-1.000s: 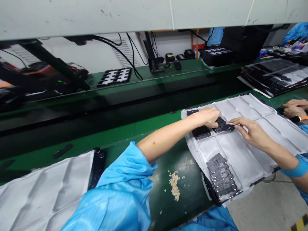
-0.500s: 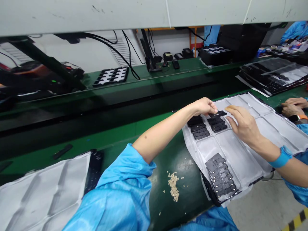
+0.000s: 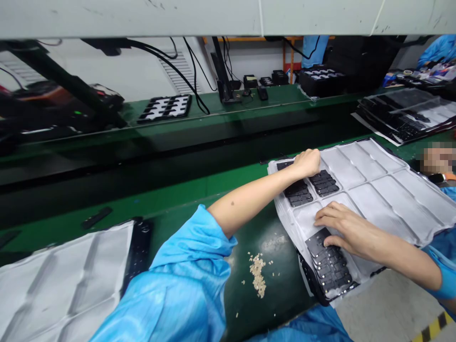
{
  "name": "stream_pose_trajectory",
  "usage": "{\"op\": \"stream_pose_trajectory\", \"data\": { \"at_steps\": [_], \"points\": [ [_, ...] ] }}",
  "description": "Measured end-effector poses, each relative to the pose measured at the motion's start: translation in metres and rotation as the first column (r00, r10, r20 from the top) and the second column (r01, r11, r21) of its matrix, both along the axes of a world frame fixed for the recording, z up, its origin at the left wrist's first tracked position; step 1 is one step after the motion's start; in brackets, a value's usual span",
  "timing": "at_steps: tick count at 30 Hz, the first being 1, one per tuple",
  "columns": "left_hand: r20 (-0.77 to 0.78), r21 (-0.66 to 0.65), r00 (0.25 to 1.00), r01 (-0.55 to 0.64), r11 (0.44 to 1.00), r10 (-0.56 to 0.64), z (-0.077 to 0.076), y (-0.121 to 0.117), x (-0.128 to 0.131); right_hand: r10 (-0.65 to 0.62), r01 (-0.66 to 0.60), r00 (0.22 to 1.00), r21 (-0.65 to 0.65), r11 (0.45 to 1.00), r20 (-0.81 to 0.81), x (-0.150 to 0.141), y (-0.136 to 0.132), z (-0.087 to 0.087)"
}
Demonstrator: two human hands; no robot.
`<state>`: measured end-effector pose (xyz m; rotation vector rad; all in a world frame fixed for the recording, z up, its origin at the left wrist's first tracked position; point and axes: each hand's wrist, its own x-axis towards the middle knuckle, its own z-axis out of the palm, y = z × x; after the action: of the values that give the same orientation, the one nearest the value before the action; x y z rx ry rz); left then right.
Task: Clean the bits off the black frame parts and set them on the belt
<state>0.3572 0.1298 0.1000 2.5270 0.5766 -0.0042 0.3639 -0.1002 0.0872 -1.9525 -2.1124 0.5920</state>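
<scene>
My left hand (image 3: 308, 162) is closed above the far left of a white compartment tray (image 3: 317, 209). Its fingertips are hidden, so whatever they may hold does not show. Just below it, thin black plastic parts (image 3: 323, 183) lie overlapped in one compartment. More black parts (image 3: 298, 194) fill the compartment to the left, partly under my wrist. My right hand (image 3: 342, 230) is open over the near compartment, fingers apart and pointing left. Its thumb is at the upper end of an overlapped row of black parts (image 3: 329, 263); whether it touches them I cannot tell.
Small beige bits (image 3: 258, 275) are scattered on the green bench (image 3: 245, 313). Another white tray (image 3: 60, 285) lies at left, with a loose black part (image 3: 97, 217) behind it. Sheet-covered trays (image 3: 409, 114) are at back right. Another person's blurred hand (image 3: 438, 157) is at the right edge.
My right hand has moved down from the far compartments to the near row of parts. My left hand has curled closed; the black part it held no longer shows in its fingers.
</scene>
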Motion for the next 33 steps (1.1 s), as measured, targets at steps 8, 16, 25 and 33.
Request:
{"op": "stream_pose_trajectory", "data": {
  "at_steps": [8, 16, 25, 33],
  "points": [
    [0.014, 0.068, 1.0, 0.024, 0.997, -0.025, 0.008, 0.003, -0.012, 0.02, -0.019, 1.0, -0.081, 0.997, 0.001, -0.002, 0.0, -0.003],
    [0.145, 0.01, 0.982, 0.124, 0.992, -0.124, 0.028, 0.003, -0.045, -0.029, 0.025, 0.999, -0.076, 0.997, -0.045, -0.003, -0.002, 0.003],
    [0.202, -0.508, 0.926, 0.379, 0.774, -0.32, 0.038, 0.002, -0.079, -0.287, 0.34, 0.815, 0.015, 0.94, -0.503, 0.037, 0.02, 0.013],
    [0.314, -0.464, 0.95, 0.162, 0.871, -0.01, 0.037, 0.041, -0.032, -0.453, 0.643, 0.729, 0.284, 0.712, -0.513, 0.104, 0.074, 0.015]
  ]
}}
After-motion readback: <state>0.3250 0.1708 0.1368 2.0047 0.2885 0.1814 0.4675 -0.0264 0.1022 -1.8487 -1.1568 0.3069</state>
